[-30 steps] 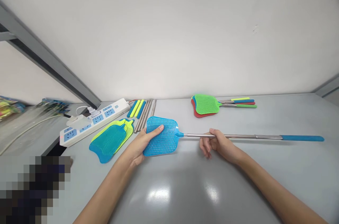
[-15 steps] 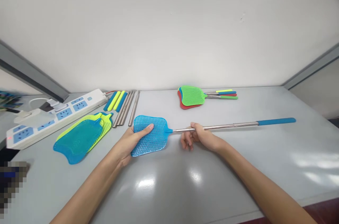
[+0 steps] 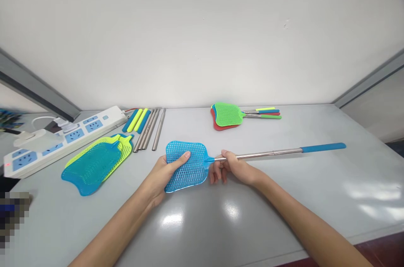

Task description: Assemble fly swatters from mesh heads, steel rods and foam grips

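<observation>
Head view shows my two bare hands low in the middle, over a shiny gray table (image 3: 284,199). My left hand (image 3: 164,174) is curled around the net end of a blue fly swatter (image 3: 187,166). Its thumb lies flat on top of the net and the other fingers are under it, so it has a firm hold. My right hand (image 3: 232,168) sits just at 3 o'clock from the net. Its fingers are closed around the silver rod (image 3: 261,154) right where the rod meets the net. The rod runs out toward 3 o'clock, a little upward, and ends in a blue grip (image 3: 323,147). That end hangs free, with no hand on it.

At 9 o'clock from my left hand lies a small pile of loose swatter nets (image 3: 94,164), blue on top and yellow-green under it. Just past them, toward 11 o'clock, is a row of bare silver rods (image 3: 151,129) with blue and yellow-green grips (image 3: 137,120) beside them. Farther out at 10 o'clock is a white power strip (image 3: 63,140) with blue sockets and a white plug in it.

At 1 o'clock, near the back wall (image 3: 202,35), sits a stack of finished swatters (image 3: 229,115). A green one is on top, with red and blue ones under it, and their short handles point to 3 o'clock. It is well apart from my hands.
</observation>
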`<state>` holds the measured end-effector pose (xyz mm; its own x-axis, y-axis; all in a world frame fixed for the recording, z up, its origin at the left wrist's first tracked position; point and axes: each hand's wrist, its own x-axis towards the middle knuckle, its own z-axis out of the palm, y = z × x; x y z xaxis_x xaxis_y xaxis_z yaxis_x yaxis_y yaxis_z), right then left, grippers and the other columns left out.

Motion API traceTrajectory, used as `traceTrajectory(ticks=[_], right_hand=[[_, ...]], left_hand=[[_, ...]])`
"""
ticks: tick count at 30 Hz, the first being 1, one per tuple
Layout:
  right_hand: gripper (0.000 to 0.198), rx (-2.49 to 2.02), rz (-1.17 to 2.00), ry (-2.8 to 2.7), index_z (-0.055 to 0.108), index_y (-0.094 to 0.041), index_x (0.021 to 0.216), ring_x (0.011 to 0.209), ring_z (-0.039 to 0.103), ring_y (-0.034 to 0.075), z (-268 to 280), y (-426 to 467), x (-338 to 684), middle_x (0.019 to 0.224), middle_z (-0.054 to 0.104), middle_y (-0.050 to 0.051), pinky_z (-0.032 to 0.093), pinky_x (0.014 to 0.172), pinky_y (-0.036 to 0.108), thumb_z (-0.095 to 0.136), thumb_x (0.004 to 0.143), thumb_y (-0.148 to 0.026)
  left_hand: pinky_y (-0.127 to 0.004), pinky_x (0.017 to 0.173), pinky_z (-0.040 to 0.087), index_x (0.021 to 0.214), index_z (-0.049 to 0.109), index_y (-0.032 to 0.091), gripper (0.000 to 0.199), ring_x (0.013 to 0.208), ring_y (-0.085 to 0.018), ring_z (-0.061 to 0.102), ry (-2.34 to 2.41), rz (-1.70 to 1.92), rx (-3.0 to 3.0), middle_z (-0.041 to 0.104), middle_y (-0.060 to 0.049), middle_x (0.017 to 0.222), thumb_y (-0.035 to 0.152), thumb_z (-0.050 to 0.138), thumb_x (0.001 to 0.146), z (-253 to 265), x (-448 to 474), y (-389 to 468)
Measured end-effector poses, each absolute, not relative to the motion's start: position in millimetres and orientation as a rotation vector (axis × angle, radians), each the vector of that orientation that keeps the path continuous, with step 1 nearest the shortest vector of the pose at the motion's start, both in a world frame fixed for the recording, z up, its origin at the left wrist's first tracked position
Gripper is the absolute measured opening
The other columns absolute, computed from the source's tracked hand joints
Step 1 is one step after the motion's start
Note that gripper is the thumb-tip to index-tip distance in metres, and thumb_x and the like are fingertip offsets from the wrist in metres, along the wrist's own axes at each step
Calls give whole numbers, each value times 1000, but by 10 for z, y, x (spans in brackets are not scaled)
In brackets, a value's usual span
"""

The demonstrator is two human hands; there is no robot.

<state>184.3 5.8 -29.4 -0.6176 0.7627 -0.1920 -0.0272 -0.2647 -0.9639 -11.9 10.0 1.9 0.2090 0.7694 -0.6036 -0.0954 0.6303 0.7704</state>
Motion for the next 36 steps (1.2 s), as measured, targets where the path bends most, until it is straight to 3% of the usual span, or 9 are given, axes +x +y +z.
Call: traceTrajectory(ticks=[11, 23, 36], right_hand=[[52, -991, 1911, -1298, 53, -13, 55, 54, 51, 13, -326, 94, 1849, 61, 54, 6, 42, 45, 24, 19, 82, -41], [37, -947, 1842, -1070, 50, -13, 52, 46, 48, 11, -374, 119, 1855, 49, 48, 1, 38, 40, 22, 42, 78, -38], [52, -991, 1710, -876, 44, -15, 39, 41, 46, 12, -286, 128, 1913, 36, 36, -1, 34, 37, 22, 36, 77, -50]], left_hand=[[-29, 65, 52, 100, 57, 16, 40, 70, -21, 64, 1188, 719, 710, 67, -9, 85, 37, 61, 66, 15, -121, 89], [-31, 70, 51, 99, 58, 15, 40, 77, -21, 63, 1164, 728, 732, 66, -10, 91, 39, 60, 67, -35, -184, 139], [-30, 64, 52, 97, 59, 14, 38, 71, -22, 64, 1197, 740, 680, 67, -11, 84, 35, 63, 65, 7, -223, 182]])
